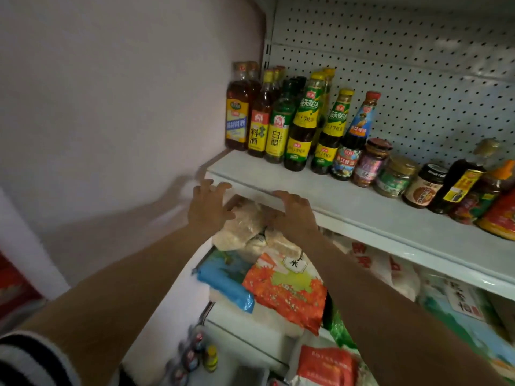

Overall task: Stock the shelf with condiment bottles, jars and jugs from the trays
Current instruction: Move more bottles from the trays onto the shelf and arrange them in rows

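A white shelf (370,215) carries a row of condiment bottles (301,126) at its left and several jars (395,176) further right, in front of a pegboard back. My left hand (207,206) and my right hand (294,210) are both raised just below the shelf's front left edge. Their fingers are spread and loosely bent, and neither holds anything. At the bottom, below my left forearm, a few small bottles (199,355) stand blurred.
Under the shelf lie bags of rice and grain: a pale sack (245,227), an orange bag (287,293) and a blue one (231,285). A pale wall (111,107) closes off the left. A red packet (326,366) lies at the bottom.
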Demonstrator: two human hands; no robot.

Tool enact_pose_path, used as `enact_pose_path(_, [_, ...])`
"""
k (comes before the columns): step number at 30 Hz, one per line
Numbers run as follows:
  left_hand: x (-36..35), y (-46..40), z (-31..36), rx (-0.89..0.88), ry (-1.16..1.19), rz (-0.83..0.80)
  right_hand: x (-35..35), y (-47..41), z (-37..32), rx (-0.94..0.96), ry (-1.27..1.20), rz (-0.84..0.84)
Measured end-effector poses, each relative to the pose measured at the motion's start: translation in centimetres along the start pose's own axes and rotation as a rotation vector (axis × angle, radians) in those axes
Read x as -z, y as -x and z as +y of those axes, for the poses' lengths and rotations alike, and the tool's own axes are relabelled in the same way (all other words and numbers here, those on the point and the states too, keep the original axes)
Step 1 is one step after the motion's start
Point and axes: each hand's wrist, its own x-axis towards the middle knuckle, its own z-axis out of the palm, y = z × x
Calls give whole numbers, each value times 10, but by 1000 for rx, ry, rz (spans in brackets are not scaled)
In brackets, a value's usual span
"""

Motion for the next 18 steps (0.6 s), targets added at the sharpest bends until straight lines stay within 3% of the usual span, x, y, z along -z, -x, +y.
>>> enact_pose_path(7, [-42,75,-58,118,-127,-132,-81,52,-10,257,94,-66])
enact_pose_path(18, [-160,167,-177,439,-60,-353,-262,86,47,32,13,-497])
